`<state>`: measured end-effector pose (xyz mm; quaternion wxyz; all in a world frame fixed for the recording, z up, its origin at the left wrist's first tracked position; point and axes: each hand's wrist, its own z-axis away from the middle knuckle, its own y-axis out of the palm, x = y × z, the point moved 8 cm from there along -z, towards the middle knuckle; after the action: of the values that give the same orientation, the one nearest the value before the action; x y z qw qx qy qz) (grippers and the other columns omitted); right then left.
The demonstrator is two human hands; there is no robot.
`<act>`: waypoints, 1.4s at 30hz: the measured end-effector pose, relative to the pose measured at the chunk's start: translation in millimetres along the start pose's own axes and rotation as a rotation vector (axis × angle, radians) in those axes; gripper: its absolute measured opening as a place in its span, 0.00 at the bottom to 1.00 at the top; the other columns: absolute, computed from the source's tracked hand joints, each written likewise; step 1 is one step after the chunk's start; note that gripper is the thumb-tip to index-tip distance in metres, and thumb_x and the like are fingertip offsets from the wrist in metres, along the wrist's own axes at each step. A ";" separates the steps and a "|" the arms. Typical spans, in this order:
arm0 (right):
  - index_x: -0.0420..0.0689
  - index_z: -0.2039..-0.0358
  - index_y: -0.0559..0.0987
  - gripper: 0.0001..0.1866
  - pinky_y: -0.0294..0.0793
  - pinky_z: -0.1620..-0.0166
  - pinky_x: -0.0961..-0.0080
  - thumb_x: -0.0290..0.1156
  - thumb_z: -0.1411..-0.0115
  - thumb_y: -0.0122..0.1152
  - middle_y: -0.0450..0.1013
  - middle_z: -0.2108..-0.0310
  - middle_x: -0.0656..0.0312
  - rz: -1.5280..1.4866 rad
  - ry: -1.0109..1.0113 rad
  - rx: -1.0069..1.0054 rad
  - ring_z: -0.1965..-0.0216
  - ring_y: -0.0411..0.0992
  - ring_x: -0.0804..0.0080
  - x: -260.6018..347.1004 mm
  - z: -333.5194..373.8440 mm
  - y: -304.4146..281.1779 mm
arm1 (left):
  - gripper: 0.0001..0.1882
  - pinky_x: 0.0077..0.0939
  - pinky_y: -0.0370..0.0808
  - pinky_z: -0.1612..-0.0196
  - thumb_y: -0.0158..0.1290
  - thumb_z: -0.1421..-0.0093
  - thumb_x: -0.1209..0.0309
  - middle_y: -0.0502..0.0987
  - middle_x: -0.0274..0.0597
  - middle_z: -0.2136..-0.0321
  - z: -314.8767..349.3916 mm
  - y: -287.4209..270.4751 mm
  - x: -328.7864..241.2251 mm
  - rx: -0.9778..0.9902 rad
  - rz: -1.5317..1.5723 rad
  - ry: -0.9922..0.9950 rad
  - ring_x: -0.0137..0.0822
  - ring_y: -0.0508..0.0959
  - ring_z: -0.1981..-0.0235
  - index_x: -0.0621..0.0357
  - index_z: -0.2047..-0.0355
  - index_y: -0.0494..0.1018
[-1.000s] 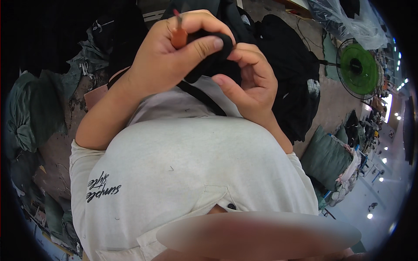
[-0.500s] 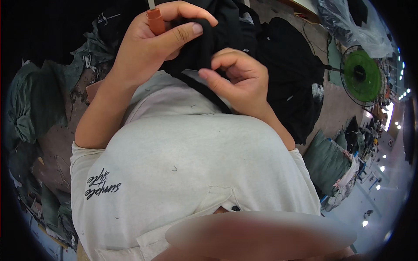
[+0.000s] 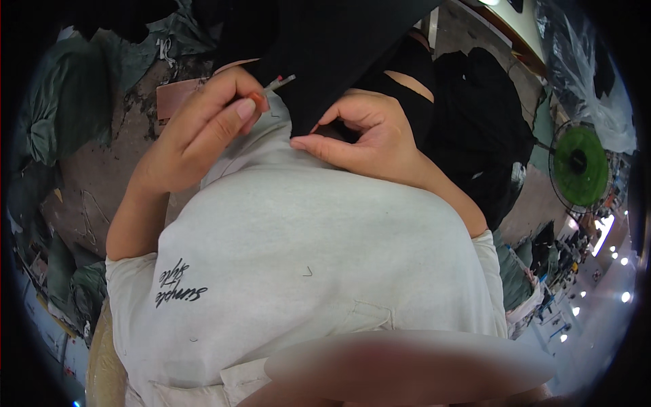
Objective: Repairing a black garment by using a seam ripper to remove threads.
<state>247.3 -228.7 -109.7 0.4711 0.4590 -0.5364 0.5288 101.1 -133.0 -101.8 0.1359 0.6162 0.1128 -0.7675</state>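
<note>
Cluttered floor behind; left hand (image 3: 196,139) gripping orange-handled snips (image 3: 268,91), right hand (image 3: 366,136) pinching black fabric (image 3: 332,54) beside them

Black garment (image 3: 332,47) hanging over the chest; small orange-handled metal tool (image 3: 270,90), possibly snips.

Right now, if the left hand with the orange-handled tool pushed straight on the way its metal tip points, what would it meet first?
Most likely the black fabric: the left hand aims the snips up and right, and the tip already sits at the cloth's edge, though depth is hard to judge.
</note>
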 end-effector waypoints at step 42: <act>0.40 0.68 0.87 0.02 0.78 0.65 0.86 0.23 0.42 0.72 0.83 0.70 0.61 -0.210 0.251 -0.146 0.69 0.79 0.80 -5.5 -22.9 35.6 | 0.13 0.26 0.76 0.75 0.68 0.45 0.74 0.80 0.40 0.76 43.1 -3.9 -36.7 -0.266 -0.792 0.419 0.36 0.81 0.79 0.64 0.61 0.78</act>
<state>213.2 -205.2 -120.0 0.6189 0.4076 -0.4596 0.4895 67.8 -141.4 -56.7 -0.1155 0.6447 0.4618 -0.5981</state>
